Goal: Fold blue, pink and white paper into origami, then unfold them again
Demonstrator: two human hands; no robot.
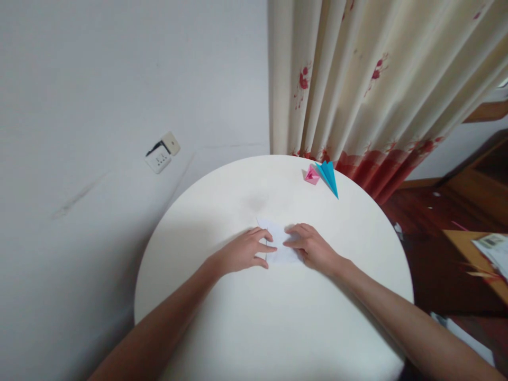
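A small sheet of white paper [280, 256] lies flat on the round white table [254, 328]. On its left edge rests my left hand [248, 250], fingers spread over the paper. My right hand [311, 246] lies on the paper's right side, with index finger and thumb stretched toward the middle. Neither hand grips the sheet; both press or touch it from above. Part of the paper's right edge is hidden under my right hand.
At the table's far edge sit a pink folded paper piece [311, 175] and a blue paper plane [328, 178]. A patterned curtain [337, 79] hangs behind them. On the left wall is a power socket [159, 159]. A wooden surface with papers [492, 251] stands at the right.
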